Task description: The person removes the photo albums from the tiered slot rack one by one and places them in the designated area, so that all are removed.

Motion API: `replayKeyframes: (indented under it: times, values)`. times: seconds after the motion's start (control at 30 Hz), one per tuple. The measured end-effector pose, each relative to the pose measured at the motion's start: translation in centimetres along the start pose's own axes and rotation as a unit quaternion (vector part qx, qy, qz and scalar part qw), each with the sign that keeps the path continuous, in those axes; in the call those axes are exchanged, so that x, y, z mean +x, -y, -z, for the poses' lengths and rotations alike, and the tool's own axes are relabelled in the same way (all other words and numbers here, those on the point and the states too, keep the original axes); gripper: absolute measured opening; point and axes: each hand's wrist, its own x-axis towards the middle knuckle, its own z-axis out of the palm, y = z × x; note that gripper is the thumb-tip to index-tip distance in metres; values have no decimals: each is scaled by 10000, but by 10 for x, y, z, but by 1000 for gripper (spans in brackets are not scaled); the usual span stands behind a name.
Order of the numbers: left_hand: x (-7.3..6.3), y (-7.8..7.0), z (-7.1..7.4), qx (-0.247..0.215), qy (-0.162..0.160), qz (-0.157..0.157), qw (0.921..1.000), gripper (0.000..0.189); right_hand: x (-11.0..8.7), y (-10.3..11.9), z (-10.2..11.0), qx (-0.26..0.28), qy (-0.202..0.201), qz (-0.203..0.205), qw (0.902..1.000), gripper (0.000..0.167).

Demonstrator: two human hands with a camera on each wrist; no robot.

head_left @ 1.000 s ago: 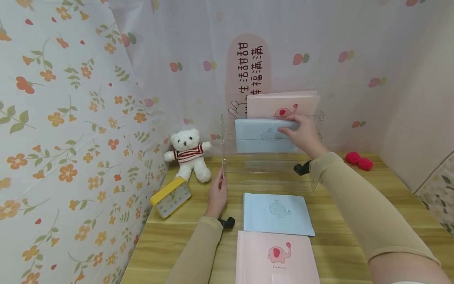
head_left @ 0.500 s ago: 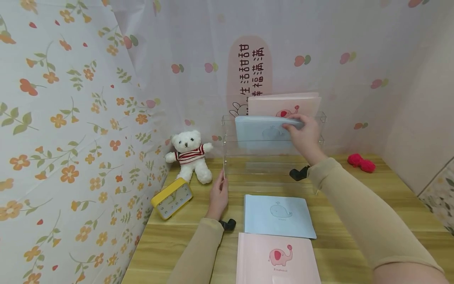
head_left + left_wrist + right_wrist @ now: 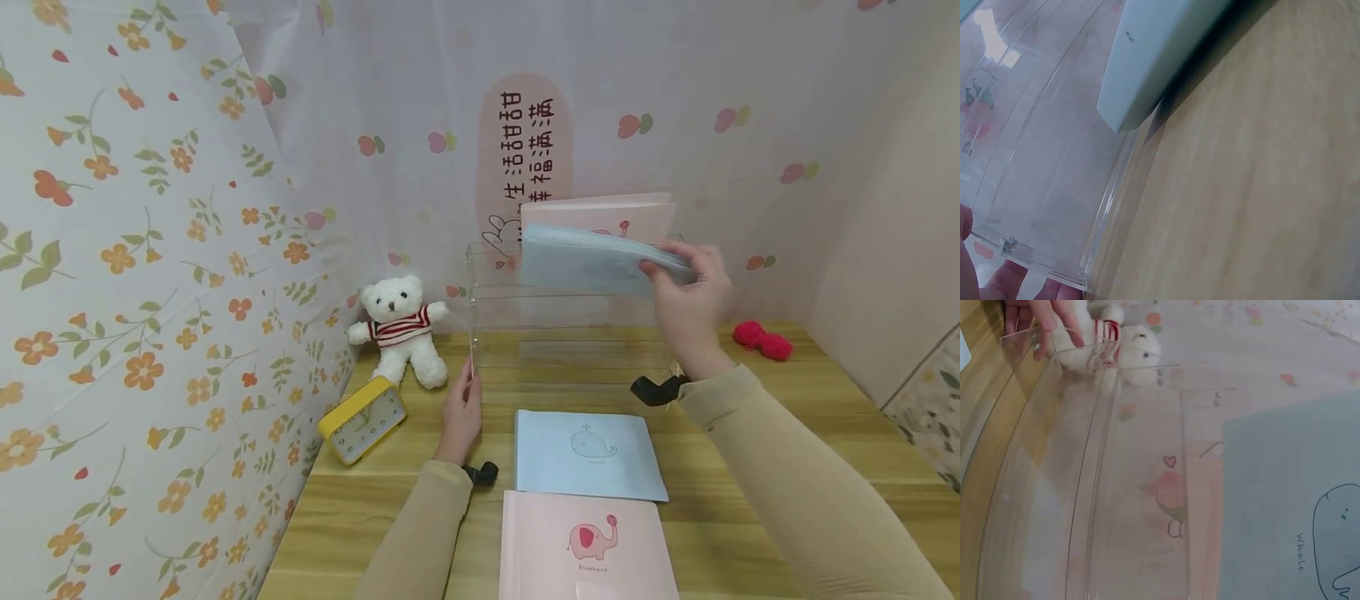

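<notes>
My right hand (image 3: pixel 693 312) pinches the right end of a blue book (image 3: pixel 573 258), thumb in front and fingers behind. The book is tilted, its left end at the upper tier of a clear acrylic rack (image 3: pixel 474 292). In the right wrist view its cover (image 3: pixel 1285 487) shows a whale drawing with the word Whale. My left hand (image 3: pixel 459 417) grips the rack's lower left side. The left wrist view has the thumb and fingers (image 3: pixel 1007 278) on either side of the panel edge. Behind the held book, a pink elephant book (image 3: pixel 562 217) stands in the rack's top tier.
A second blue whale book (image 3: pixel 588 458) lies on the wooden table before the rack, with a pink elephant book (image 3: pixel 547 542) nearer. A white teddy bear (image 3: pixel 405 333) and yellow clock (image 3: pixel 363 421) are at left. A red fluffy object (image 3: pixel 761 340) lies at right.
My right hand has lifted the blue book up and to the right, partly out of the rack, and its right end now tips down. The left hand stays on the rack.
</notes>
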Motion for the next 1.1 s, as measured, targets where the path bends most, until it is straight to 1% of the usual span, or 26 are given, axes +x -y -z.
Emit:
replayKeyframes:
  times: [0.07, 0.1, 0.23, 0.37, 0.43, 0.57, 0.63, 0.7, 0.73, 0.83, 0.93, 1.0, 1.1]
  values:
    - [0, 0, 0, -6, -5, 16, 10000, 53, -5, -1, 11, -126, -136, -59, 9998, 28]
    - [0, 1, 0, -8, 3, 28, 10000, 53, -8, -1, 17, -106, -213, -61, 9997, 29]
    - [0, 2, 1, 7, 36, 109, 9999, 52, -23, -7, 39, 165, -573, -186, 9980, 32]
    - [0, 3, 2, -16, 46, 144, 9999, 52, -45, -20, 62, 365, -954, -410, 9939, 31]
    - [-1, 3, 2, -58, 37, 161, 9998, 52, -56, -28, 73, 359, -1102, -541, 9918, 30]
    - [-1, 5, 2, -65, 0, 186, 9998, 52, -72, -40, 95, 401, -1423, -894, 9850, 31]
    - [-2, 5, 1, -36, 0, 214, 9998, 53, -77, -45, 105, 423, -1655, -959, 9806, 32]
    - [-2, 5, 1, -43, 7, 251, 9997, 52, -81, -49, 116, 574, -1934, -967, 9747, 33]
    - [-2, 5, 1, -49, 17, 277, 9996, 52, -82, -51, 121, 634, -2070, -979, 9714, 32]
    - [-3, 4, 1, -4, 58, 297, 9995, 52, -86, -55, 138, 1156, -2520, -1052, 9550, 34]
    - [-3, 3, 0, 10, 84, 249, 9997, 52, -88, -59, 155, 1773, -2841, -1337, 9327, 34]
    - [-2, 2, 0, 7, 67, 230, 9997, 52, -88, -60, 165, 2003, -2981, -1595, 9196, 34]
    - [-1, 3, -1, 43, -2, 248, 9997, 52, -88, -65, 176, 2348, -3211, -1847, 8987, 35]
